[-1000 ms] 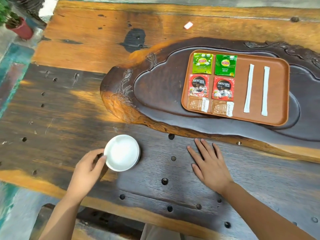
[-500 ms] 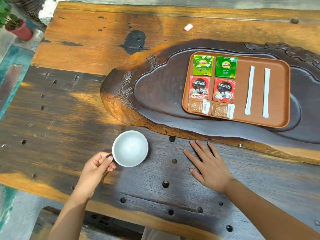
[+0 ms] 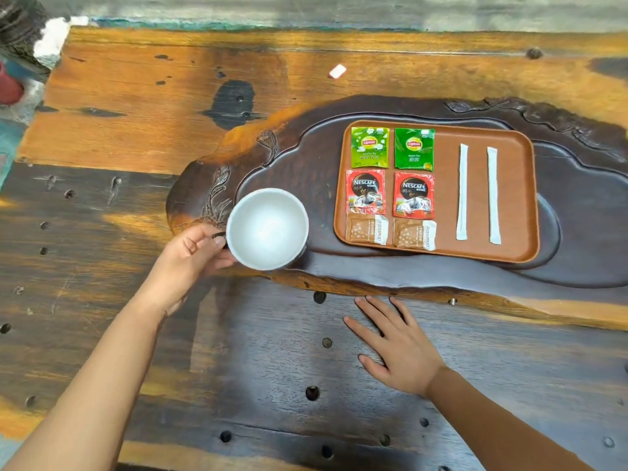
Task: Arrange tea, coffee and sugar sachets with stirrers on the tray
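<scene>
A brown tray [image 3: 445,185] rests on a dark carved wooden slab [image 3: 299,164]. On its left part lie two green Lipton tea sachets [image 3: 370,146] [image 3: 414,149], two red Nescafé coffee sachets [image 3: 365,191] [image 3: 414,195] and two brown sugar sachets [image 3: 367,229] [image 3: 415,234], in rows. Two white wrapped stirrers [image 3: 462,191] [image 3: 493,195] lie side by side on its right part. My left hand [image 3: 190,256] grips the handle of a white cup [image 3: 267,228], held over the slab's left end beside the tray. My right hand [image 3: 397,348] lies flat on the table, fingers spread, holding nothing.
The wooden table [image 3: 136,107] has several round holes near my hands. A small white scrap [image 3: 337,71] lies on the far side. A red plant pot [image 3: 8,86] stands off the table's far left corner.
My left hand has carried the white cup from the table's near left up and right, to the slab beside the tray. My right hand has stayed flat on the table.
</scene>
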### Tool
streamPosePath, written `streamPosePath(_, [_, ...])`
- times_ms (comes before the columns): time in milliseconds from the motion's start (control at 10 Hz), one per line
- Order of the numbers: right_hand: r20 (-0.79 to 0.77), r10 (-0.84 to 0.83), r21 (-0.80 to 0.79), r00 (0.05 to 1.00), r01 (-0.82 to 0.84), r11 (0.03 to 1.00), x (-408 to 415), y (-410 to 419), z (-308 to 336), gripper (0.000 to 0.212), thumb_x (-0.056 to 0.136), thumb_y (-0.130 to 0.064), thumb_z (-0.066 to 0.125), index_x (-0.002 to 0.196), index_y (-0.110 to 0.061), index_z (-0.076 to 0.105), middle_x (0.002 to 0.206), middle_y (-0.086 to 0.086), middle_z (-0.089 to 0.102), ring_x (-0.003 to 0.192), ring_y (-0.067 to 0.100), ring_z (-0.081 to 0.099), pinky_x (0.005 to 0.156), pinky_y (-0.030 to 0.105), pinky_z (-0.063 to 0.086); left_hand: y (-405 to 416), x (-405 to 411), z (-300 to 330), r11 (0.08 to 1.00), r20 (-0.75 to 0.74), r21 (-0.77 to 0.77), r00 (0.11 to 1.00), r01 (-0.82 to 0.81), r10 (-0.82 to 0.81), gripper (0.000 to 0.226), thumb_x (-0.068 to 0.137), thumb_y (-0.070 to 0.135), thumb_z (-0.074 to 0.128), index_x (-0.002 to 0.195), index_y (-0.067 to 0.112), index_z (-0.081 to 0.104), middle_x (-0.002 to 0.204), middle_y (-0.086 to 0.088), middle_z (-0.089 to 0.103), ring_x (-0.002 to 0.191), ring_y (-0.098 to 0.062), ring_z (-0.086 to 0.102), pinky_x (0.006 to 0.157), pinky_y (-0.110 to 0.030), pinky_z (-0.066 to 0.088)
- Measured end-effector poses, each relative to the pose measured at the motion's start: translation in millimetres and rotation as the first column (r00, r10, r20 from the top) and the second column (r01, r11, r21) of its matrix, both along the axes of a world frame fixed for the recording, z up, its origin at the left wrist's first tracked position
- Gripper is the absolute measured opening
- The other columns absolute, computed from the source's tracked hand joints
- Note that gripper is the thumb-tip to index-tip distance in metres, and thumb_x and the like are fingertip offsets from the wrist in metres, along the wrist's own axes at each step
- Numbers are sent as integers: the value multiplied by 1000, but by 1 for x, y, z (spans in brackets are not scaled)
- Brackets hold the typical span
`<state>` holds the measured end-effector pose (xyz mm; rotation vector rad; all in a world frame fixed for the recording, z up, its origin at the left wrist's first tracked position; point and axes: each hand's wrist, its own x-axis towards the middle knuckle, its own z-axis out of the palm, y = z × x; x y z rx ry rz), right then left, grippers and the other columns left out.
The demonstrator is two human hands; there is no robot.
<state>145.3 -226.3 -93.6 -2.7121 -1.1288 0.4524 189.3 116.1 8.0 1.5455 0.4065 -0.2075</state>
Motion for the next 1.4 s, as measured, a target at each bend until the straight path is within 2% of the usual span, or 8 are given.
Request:
streamPosePath(100, [-3,-7,21,1000,7,1000,0,0,-2,59,84,-50,46,139,-28,39,146,8,40,135,23,26,109,48,18,-1,33,-7,1000,-13,13,1000,11,-11,7,82,17,54,86,11,57,63,6,71,62,-4,66,68,-16,55])
streamPosePath(200, [1,-10,35,1000,10,999,-1,-1,-5,59,84,-50,47,138,-28,39,146,7,40,135,22,27,109,48,19,3,61,-15,998,-46,50,998,35,-32,18,93,5,44,84,13,57,59,4,70,61,-3,66,68,-16,55])
streamPosePath(800, [-37,-13,26,999,14,1000,-1,-2,-7,61,85,-51,44,142,-30,34,149,7,34,137,22,25,110,48,16,-2,121,-23,975,-93,111,979,193,-183,17,94,11,46,84,17,59,61,5,70,65,-3,66,64,-13,53])
streamPosePath(1100, [-17,-13,20,1000,13,1000,-2,-1,-9,61,86,-51,42,142,-31,32,150,7,33,137,22,24,110,49,16,-5,125,-24,979,-92,107,983,171,-162,18,94,12,45,84,18,58,61,6,69,65,-3,65,64,-15,53])
streamPosePath(1200, [-3,-10,17,1000,10,1000,-1,-1,-10,61,85,-51,43,142,-31,33,150,7,34,137,22,25,110,49,16,-8,125,-27,981,-84,118,986,153,-144,16,95,12,45,91,17,59,66,5,70,65,-3,65,68,-17,54])
streamPosePath(1300, [16,-5,28,1000,5,1000,-2,-1,-7,61,85,-50,44,141,-30,34,149,7,35,137,22,25,111,48,16,-10,126,-20,990,-101,119,993,71,-59,23,93,16,49,116,17,53,94,-1,65,69,-6,66,68,-18,54])
streamPosePath(1400, [17,-6,43,1000,5,999,-2,0,-9,61,85,-50,44,142,-31,33,150,7,33,137,22,25,112,48,14,-16,108,-13,957,-7,235,984,-172,178,30,90,27,52,120,22,50,109,2,62,71,-12,63,66,-21,51])
